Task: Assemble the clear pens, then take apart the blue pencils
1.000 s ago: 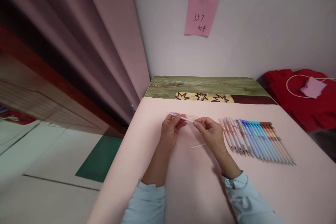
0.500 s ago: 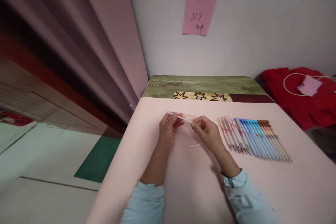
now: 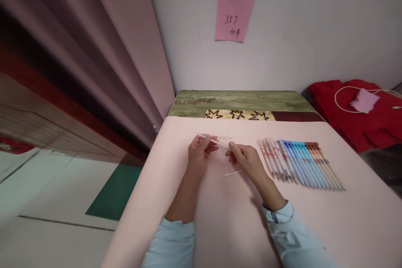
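My left hand [image 3: 198, 151] pinches a slim whitish pen [image 3: 218, 143] between thumb and fingers, with its patterned end sticking out past the fingertips. At the pen's other end, my right hand [image 3: 243, 157] closes its thumb and fingers on the tip. Just behind them, a pale peach pen [image 3: 224, 137] lies on the table, partly covered by my left fingers. A thin white stick [image 3: 233, 172] rests on the tabletop below my right hand, its right end hidden by that hand.
Right of my hands, several pens [image 3: 300, 165] lie side by side in a row, pinkish, blue and brown. They rest on a pale pink table cover [image 3: 226, 226]. A green patterned board [image 3: 238, 98] borders the wall. Red cloth [image 3: 342, 130] with a cable sits at right, a curtain [image 3: 125, 42] at left.
My right hand has turned a little, its thumb now higher on the pen's end. My left hand keeps its hold. The whole view has shifted slightly.
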`<action>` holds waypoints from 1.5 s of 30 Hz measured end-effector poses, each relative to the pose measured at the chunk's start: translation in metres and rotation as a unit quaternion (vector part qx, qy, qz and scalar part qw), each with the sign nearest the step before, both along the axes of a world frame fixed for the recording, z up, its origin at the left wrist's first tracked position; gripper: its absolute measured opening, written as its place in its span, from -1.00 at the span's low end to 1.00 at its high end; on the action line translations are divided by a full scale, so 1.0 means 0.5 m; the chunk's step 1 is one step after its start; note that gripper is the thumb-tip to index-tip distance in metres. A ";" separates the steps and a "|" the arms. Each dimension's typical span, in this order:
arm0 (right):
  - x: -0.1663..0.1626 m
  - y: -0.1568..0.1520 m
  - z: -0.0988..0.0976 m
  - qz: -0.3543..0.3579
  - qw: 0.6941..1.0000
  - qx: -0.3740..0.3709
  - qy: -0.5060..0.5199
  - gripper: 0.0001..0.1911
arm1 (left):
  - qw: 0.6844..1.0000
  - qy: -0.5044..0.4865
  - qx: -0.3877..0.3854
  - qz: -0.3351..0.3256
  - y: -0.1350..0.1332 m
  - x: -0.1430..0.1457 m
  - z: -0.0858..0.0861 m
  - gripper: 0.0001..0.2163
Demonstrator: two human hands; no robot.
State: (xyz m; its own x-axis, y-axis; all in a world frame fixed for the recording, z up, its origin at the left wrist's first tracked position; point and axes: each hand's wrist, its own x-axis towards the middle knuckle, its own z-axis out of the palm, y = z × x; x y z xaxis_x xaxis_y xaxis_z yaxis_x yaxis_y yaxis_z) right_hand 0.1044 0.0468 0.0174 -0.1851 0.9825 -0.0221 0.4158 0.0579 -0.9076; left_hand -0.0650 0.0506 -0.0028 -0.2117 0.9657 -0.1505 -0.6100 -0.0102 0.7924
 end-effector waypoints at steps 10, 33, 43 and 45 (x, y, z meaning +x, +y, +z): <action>0.000 0.001 -0.002 0.001 1.000 -0.007 0.010 -0.46 | 1.000 0.014 0.005 -0.010 -0.002 0.001 0.005 -0.71; -0.002 -0.002 0.012 0.001 0.999 0.005 -0.036 -0.69 | 0.999 0.035 0.011 -0.036 -0.005 0.002 0.003 -0.70; -0.010 0.000 0.041 0.021 0.994 0.025 -0.100 -0.67 | 0.999 0.043 -0.008 -0.025 0.007 -0.003 0.011 -0.70; -0.009 -0.002 0.047 -0.005 0.992 0.052 -0.114 -0.74 | 0.998 0.049 -0.011 -0.027 0.007 -0.001 0.013 -0.70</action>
State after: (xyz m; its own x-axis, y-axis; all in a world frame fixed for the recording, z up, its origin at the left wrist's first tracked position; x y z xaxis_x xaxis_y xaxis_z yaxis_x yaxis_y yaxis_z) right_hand 0.0999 0.0459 0.0409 -0.1777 0.9833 0.0388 0.6110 0.1411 -0.7789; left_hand -0.0655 0.0542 0.0037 -0.1743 0.9728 -0.1526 -0.5282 0.0384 0.8482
